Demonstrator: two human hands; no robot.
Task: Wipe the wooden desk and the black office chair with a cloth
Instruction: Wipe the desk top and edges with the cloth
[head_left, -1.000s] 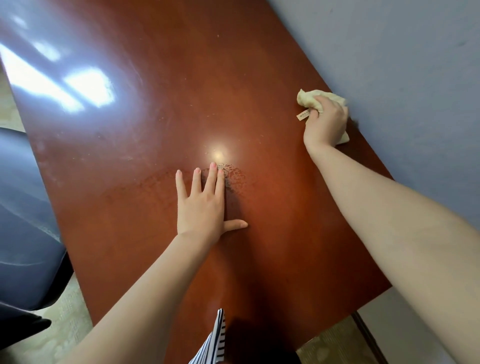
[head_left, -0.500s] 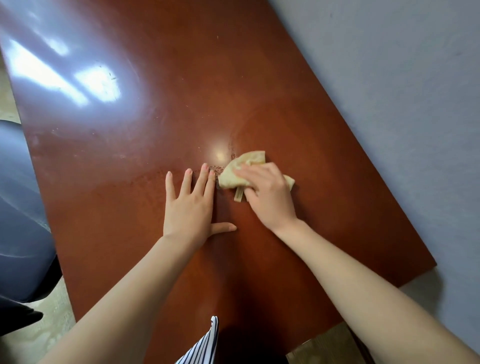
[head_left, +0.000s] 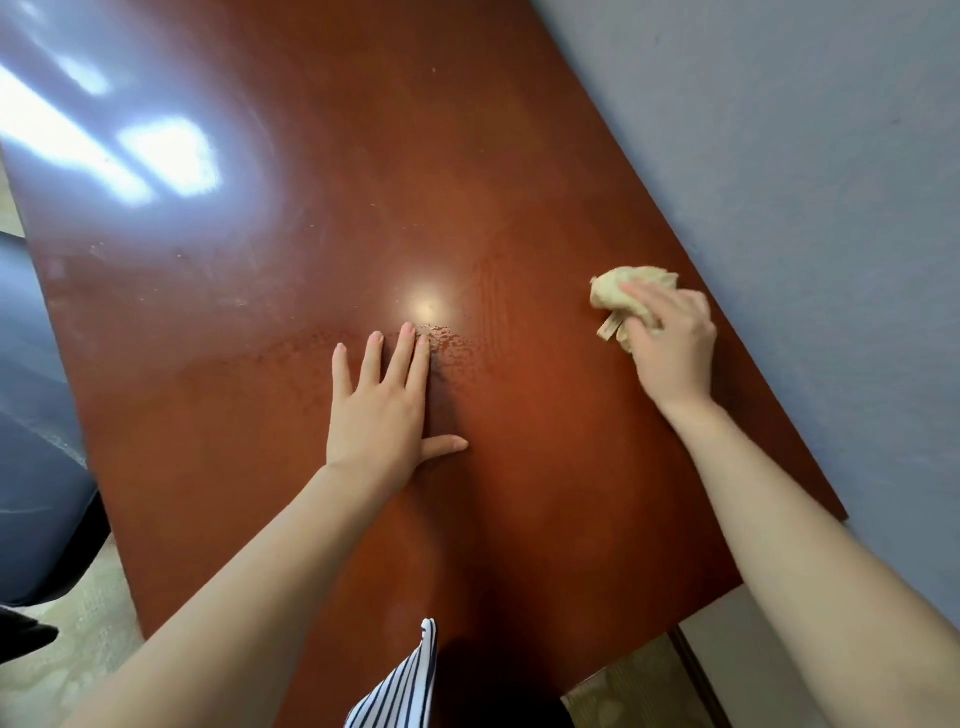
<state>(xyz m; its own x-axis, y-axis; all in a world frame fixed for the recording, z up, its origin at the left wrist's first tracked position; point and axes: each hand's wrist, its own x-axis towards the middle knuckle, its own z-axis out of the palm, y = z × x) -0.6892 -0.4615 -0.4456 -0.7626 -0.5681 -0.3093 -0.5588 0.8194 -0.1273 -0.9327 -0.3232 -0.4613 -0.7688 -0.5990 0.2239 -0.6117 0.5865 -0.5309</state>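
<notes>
Your right hand (head_left: 672, 345): fingers curled over the bunched cloth (head_left: 615, 292), near the bench (head_left: 519, 156) edge; its tag (head_left: 609, 328) unreadable. Your left hand (head_left: 379, 410) flat, fingers apart.

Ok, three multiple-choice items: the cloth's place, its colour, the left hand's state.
1. Where is the cloth? A) near the desk's wall-side edge B) at its left edge C) at its near edge
2. Its colour? A) blue B) black C) pale yellow
3. The left hand is: A) gripping the cloth B) flat on the desk, fingers straight C) making a fist
Answers: 1 A, the right hand grips it by the wall; 2 C, pale against the desk; 3 B, palm down.
</notes>
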